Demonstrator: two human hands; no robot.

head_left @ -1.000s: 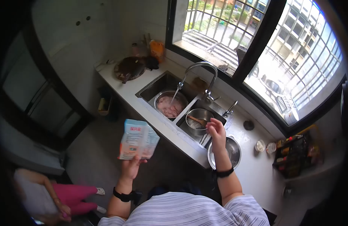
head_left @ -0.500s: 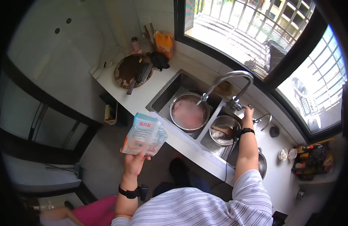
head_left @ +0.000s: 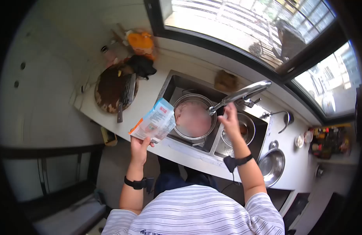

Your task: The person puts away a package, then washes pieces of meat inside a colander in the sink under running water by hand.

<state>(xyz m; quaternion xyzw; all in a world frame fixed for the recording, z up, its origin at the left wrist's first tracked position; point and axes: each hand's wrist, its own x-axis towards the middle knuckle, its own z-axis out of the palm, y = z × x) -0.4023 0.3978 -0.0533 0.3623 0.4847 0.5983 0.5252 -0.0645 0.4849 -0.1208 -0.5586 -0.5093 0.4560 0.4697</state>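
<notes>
My left hand (head_left: 139,150) grips the lower edge of a blue, white and orange salt packet (head_left: 154,122), held up at the counter's front edge. Beside the packet, in the left sink bowl, stands a round metal pot (head_left: 181,134) with pale pink pieces, perhaps meat, in cloudy liquid (head_left: 196,119). My right hand (head_left: 230,119) is raised over the right bowl with fingers apart, close to the spout of the chrome faucet (head_left: 240,95); whether it touches the spout I cannot tell. Below it, partly hidden, sits a second metal pot (head_left: 249,131).
On the left counter lies a round chopping board (head_left: 106,92) with a dark-handled cleaver or spatula (head_left: 127,96). An orange container (head_left: 141,42) stands behind it. To the right are a metal bowl (head_left: 273,168) and a rack of bottles (head_left: 330,143). A window (head_left: 228,19) runs behind the sink.
My right hand has left the faucet handle and moved left, toward the spout. My left hand has brought the salt packet closer to the pot, tilting it. The view has shifted.
</notes>
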